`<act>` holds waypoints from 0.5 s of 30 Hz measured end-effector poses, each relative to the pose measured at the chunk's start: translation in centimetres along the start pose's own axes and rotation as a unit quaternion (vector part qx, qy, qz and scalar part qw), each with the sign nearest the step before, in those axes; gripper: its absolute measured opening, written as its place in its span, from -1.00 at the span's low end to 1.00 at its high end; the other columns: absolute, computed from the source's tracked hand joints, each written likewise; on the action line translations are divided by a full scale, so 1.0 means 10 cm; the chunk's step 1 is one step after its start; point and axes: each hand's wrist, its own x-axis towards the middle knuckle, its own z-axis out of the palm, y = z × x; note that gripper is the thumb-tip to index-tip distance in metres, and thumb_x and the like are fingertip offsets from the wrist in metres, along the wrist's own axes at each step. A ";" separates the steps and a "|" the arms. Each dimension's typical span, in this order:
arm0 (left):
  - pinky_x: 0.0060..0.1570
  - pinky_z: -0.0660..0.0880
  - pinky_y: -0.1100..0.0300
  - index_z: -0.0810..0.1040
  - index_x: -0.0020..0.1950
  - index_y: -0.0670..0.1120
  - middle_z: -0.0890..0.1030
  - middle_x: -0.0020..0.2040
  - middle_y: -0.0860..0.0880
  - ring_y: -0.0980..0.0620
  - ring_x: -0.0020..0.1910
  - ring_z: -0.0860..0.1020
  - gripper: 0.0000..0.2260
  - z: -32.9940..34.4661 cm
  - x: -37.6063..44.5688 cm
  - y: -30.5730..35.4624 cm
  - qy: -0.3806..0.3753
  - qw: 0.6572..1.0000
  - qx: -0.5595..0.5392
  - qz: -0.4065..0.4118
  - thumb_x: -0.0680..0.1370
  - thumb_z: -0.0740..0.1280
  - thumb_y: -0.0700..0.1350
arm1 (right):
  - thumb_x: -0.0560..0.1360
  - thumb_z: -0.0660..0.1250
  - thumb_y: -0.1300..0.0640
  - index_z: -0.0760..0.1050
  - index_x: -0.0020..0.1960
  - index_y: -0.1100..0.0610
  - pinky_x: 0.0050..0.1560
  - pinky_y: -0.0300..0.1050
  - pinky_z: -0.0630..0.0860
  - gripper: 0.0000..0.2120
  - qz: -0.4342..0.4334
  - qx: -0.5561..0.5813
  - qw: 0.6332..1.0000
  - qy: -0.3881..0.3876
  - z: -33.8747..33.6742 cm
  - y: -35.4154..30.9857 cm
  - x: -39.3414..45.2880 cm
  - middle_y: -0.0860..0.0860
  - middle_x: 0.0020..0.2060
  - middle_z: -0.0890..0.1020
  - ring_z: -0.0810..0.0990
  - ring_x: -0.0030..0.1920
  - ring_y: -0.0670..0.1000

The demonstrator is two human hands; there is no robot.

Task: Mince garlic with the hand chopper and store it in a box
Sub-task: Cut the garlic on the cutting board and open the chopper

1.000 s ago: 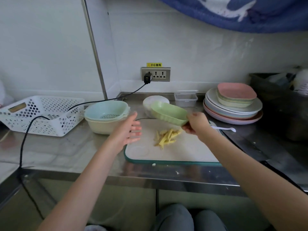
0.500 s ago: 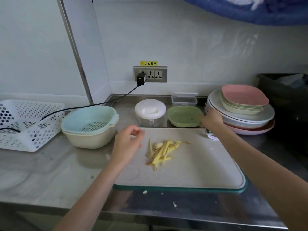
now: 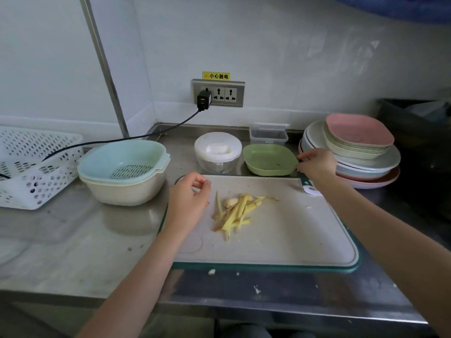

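Steel desk [image 3: 73,245], cutting board [image 3: 280,242] lying at its front edge, right of centre. On the board's middle: a loose heap of pale yellow strips and one clove-like piece [image 3: 235,212]; whether all of it is garlic cannot be told.

Left hand [image 3: 189,200] over the board's left rear corner, just beside the heap, fingers loosely curled, holding nothing.

Right hand [image 3: 316,163] at the right rim of the green dish [image 3: 269,159], fingertips pinching that rim. The dish sits on the desk behind the board's rear edge.

Hand chopper [image 3: 218,152], white lid on a clear bowl, stands just left of the dish. Clear lidded box [image 3: 268,135] behind the dish, against the rear wall.

Left side of the desk: blue colander in a cream bowl [image 3: 122,172], white basket [image 3: 31,167]. Right rear corner: stack of plates [image 3: 353,152].
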 end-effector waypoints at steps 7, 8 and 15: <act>-0.26 0.49 0.14 0.54 -0.12 -0.04 0.57 -0.22 0.08 0.08 -0.29 0.58 -0.91 -0.01 -0.01 0.02 0.016 0.997 0.051 0.051 0.54 0.34 -0.05 | 0.41 0.34 0.23 0.55 -0.15 0.04 -0.24 -0.20 0.42 -0.89 -0.063 0.052 0.996 0.031 -0.37 -0.09 -0.10 -0.10 -0.37 0.54 0.47 -0.37 -0.11; -0.26 0.46 0.21 0.55 -0.10 -0.05 0.57 -0.23 0.09 0.13 -0.27 0.56 -0.91 -0.02 -0.02 0.03 0.013 0.996 0.065 0.057 0.54 0.34 -0.04 | 0.41 0.33 0.24 0.55 -0.12 0.02 -0.20 -0.21 0.41 -0.86 -0.106 0.026 0.994 0.011 -0.42 -0.13 -0.20 -0.11 -0.36 0.55 0.48 -0.35 -0.11; 0.00 0.42 0.26 0.46 0.27 0.00 0.59 0.16 0.05 0.10 0.10 0.55 -0.67 0.05 -0.12 0.12 -0.177 0.975 0.119 0.055 0.56 0.29 0.11 | 0.49 0.35 0.27 0.47 0.31 -0.05 0.04 -0.24 0.48 -0.56 -0.325 -0.139 0.872 -0.339 -0.22 -0.17 -1.07 -0.19 0.11 0.53 0.53 0.01 -0.12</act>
